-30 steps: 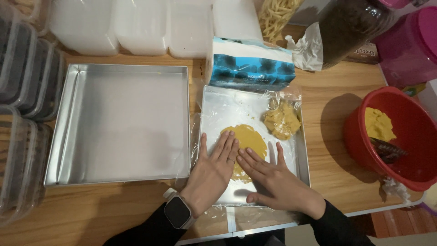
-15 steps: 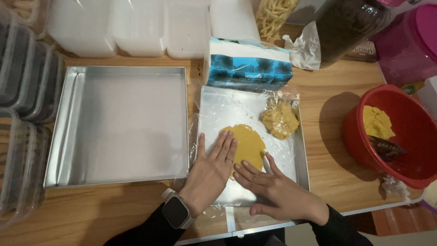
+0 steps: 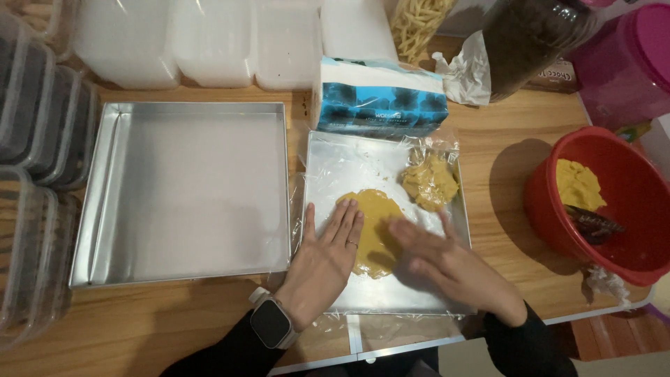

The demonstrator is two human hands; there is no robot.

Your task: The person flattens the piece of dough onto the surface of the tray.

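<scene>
The flattened disc of yellow dough (image 3: 373, 227) is being pressed under clear plastic film on the small metal tray (image 3: 335, 167), near the front edge of the wooden bench (image 3: 502, 132). Since a second ago the right hand (image 3: 447, 265) has been drawn off the disc toward the front right of the tray and is blurred with motion, while the left hand (image 3: 328, 258) has stayed flat, palm down, its fingertips on the disc's left edge. Neither grip is closed on anything: both hands are spread wide. The disc looks broader and thinner than before, so the flattening is judged to be well along (a second, lumpy piece of dough (image 3: 429, 181) lies unpressed at the tray's far right corner).

By size: the large empty square tray (image 3: 185, 188) lies to the left, just beside the small one. A red bowl (image 3: 551, 209) with more dough stands at the right. A soft rectangular pack, white above and blue-and-black patterned on its side (image 3: 380, 98), lies touching the small tray's far edge. Translucent white boxes (image 3: 209, 42) are lined along the back, dark stacked containers (image 3: 35, 119) at the left. A dark jar (image 3: 530, 42) stands at the back right, a small brown packet (image 3: 551, 73) beside it.
</scene>
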